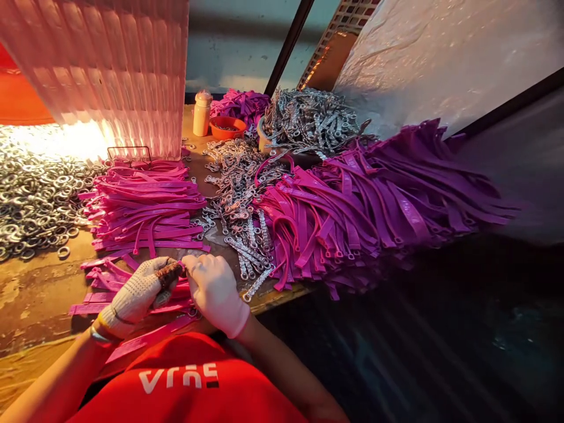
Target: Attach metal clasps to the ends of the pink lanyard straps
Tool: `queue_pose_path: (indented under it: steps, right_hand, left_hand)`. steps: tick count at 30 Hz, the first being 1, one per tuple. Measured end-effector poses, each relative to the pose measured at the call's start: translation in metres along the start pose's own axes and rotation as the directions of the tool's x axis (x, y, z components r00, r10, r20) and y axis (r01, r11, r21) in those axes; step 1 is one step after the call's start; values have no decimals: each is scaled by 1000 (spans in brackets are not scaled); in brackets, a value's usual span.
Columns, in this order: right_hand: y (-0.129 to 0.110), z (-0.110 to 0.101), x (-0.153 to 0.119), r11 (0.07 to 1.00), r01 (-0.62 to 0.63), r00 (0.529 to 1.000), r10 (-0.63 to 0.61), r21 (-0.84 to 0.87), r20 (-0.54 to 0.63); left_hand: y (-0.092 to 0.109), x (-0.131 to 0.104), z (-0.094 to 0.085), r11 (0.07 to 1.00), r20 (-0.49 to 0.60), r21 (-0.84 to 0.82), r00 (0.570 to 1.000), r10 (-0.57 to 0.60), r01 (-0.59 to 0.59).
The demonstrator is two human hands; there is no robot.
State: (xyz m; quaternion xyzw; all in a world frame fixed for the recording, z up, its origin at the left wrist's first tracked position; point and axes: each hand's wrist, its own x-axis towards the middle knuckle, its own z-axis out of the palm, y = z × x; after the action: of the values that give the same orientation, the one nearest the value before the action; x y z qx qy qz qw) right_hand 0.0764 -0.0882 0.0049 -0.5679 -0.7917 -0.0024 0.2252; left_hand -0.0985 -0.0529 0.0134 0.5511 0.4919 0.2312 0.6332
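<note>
In front of the pink strap stack [147,202], the gloved left hand [140,289] and right hand [215,288] pinch a pink bit [181,267], mostly hidden. Metal chains [238,179] lie right of that stack, rings [42,200] left.

On the table [30,294], rings [39,191] lie left of a strap heap [145,202], chains [240,176] to its right.

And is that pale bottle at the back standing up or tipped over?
Standing up: the pale bottle is upright, base down and lid on top, beside the orange-red bowl.
</note>
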Motion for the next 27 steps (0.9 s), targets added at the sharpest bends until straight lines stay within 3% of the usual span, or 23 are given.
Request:
queue_pose_path:
  steps: [3,5,7,10,13,17,19,24,27]
  right_hand:
    - [-3,-2,-1,989,118,993,-115,-93,35]
    - [-2,0,-3,979,158,987,-154,-126,34]
    - [-2,4,-5,977,156,988,-153,-145,27]
    - [-2,7,-9,991,110,993,-106,-82,48]
    - [-2,4,-7,995,50,985,-64,88,161]
    - [1,1,-1,990,-72,910,15,123,414]
    - [1,5,-1,995,-76,882,35,70,469]
    - [-1,18,-12,976,213,890,-180,-33,419]
    - [-3,21,-16,952,306,870,-268,-29,413]
  left_hand:
    - [-7,-4,-2,971,-10,221,996,94,-89]
    - [-12,-3,-4,885,36,415,975,218,-213]
    - [-19,-3,-6,804,89,528,959,268,-274]
    - [-27,-5,-9,842,118,489,973,198,-230]
    - [-31,-9,-7,928,29,354,994,108,-111]
    - [-34,-12,-1,913,-65,368,974,216,-178]
    - [-36,-12,2,883,-76,426,964,254,-200]
    - [-42,-14,9,824,-68,546,973,221,-149]
    - [-33,-17,3,822,18,551,987,162,-145]
